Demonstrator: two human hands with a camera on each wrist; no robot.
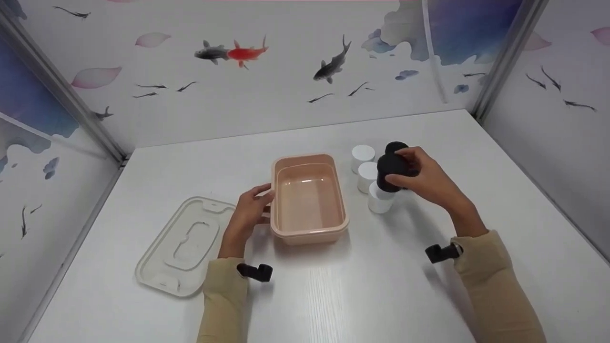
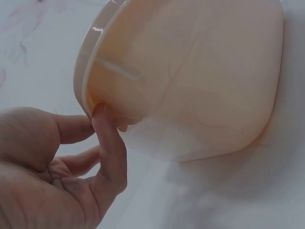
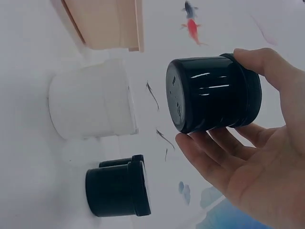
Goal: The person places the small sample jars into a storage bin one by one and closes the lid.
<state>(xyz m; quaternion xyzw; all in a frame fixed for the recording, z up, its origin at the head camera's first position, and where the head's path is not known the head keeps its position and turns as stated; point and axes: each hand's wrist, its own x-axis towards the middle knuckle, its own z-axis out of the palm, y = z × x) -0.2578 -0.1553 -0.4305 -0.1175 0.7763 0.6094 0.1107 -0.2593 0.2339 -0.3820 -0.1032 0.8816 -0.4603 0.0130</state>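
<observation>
A peach plastic box, with nothing inside it, stands in the middle of the table. My left hand pinches its left rim between thumb and fingers, seen closer in the left wrist view on the box wall. Raised off the table, a black lidded jar is gripped by my right hand, thumb on one side and fingers on the other. Below it stand several white jars, one large in the right wrist view. Further black jars stand beside them, partly hidden by the right hand in the head view.
Left of the box a translucent whitish lid lies flat, partly under the left forearm. White panels printed with fish enclose the table at the back and both sides. A black wrist mount sticks out from each sleeve.
</observation>
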